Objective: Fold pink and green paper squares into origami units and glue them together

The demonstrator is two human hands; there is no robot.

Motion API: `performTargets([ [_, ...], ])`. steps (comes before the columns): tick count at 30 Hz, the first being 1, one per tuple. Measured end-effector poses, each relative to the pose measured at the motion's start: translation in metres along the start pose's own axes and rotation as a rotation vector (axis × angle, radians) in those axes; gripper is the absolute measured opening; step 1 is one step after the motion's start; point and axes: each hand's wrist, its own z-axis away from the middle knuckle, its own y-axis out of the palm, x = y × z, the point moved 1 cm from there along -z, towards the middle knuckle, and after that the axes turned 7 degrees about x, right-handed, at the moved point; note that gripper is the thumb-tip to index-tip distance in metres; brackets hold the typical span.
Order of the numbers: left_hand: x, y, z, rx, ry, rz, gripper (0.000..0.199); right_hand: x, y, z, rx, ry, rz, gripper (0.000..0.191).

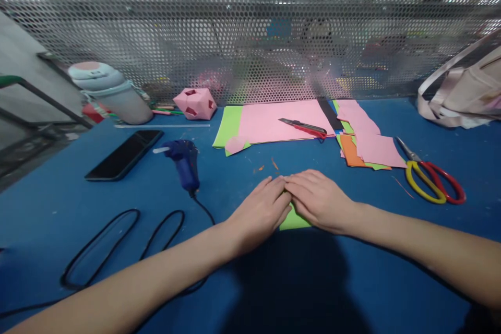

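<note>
A piece of green paper [294, 219] lies on the blue table [219, 282], mostly covered by both hands. My left hand [261, 211] rests on its left part, fingers close together and curled over it. From the right, my right hand [319, 199] presses down on the paper, its fingers together and their tips touching those of my left hand. Small orange scraps [274, 164] lie just beyond the fingertips. Whether anything else is under the hands is hidden.
A blue glue gun [186, 164] with a looping black cord and a phone [125, 155] lie left. Behind are pink sheets [270, 122] under a red cutter [305, 127]. Scissors [430, 176] lie right, near paper pieces [379, 148]. A bottle [117, 98] and pink paper shape [195, 103] stand back left.
</note>
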Motion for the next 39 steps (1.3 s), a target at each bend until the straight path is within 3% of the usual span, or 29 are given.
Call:
performTargets([
  [5,0.004,0.001,0.000,0.091,-0.033,-0.056,0.043,0.008,0.010,0.002,0.135,0.116,0.057,0.052],
  [14,0.002,0.002,0.001,0.033,-0.090,-0.187,0.035,0.011,-0.005,0.005,0.317,0.316,0.301,0.081],
  [22,0.000,0.001,0.004,-0.037,-0.136,-0.258,0.038,0.009,-0.022,0.008,0.330,0.430,0.338,0.077],
  [27,-0.001,-0.001,0.006,-0.055,-0.136,-0.287,0.036,0.019,-0.017,0.003,0.183,0.205,0.266,0.057],
  [30,-0.001,-0.001,0.005,-0.063,-0.143,-0.276,0.036,0.015,-0.005,0.002,0.217,0.113,0.190,0.057],
  [34,0.000,0.000,0.006,-0.027,-0.165,-0.234,0.036,0.001,-0.002,0.005,0.334,0.198,0.168,0.075],
  [39,0.007,-0.009,0.011,0.002,-0.174,-0.153,0.035,-0.003,-0.018,0.010,0.393,0.297,0.218,0.080],
])
